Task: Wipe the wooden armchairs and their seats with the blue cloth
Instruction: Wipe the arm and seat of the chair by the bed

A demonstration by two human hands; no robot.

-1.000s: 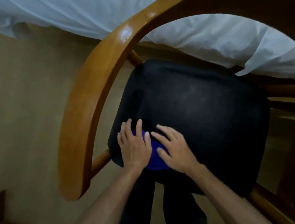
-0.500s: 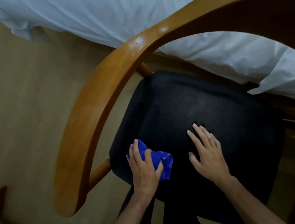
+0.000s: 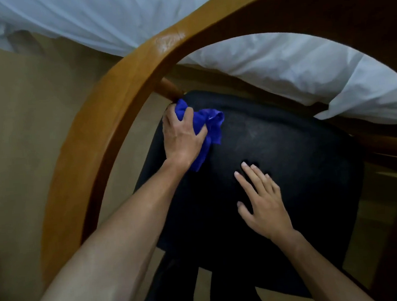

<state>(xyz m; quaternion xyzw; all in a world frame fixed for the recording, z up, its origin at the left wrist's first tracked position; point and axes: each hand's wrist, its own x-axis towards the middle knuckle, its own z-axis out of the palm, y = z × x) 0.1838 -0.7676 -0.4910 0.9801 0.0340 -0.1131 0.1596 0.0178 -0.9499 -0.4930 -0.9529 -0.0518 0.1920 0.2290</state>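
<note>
We're gripping the cloth [image 3: 205, 128] in our left hand [image 3: 182, 137], fingers curled round the bunched-up blue fabric, arm reaching out long across the seat [image 3: 288, 147] to its far left corner. The cloth is sitting on the dark cushion right where a wooden post [image 3: 169, 89] is coming down from the armrest [image 3: 108, 124], and the top of the wad is touching that post. Our right hand [image 3: 262, 200] is lying flat on the middle of the seat, fingers straight and slightly spread, holding nothing, well apart from the cloth.

The big curved armrest is arching over the view and hiding part of the floor [image 3: 21, 117] on the left. A white sheet [image 3: 269, 65] is hanging down just behind the chair.

Count: one chair, one cloth, two hands, one sheet.
</note>
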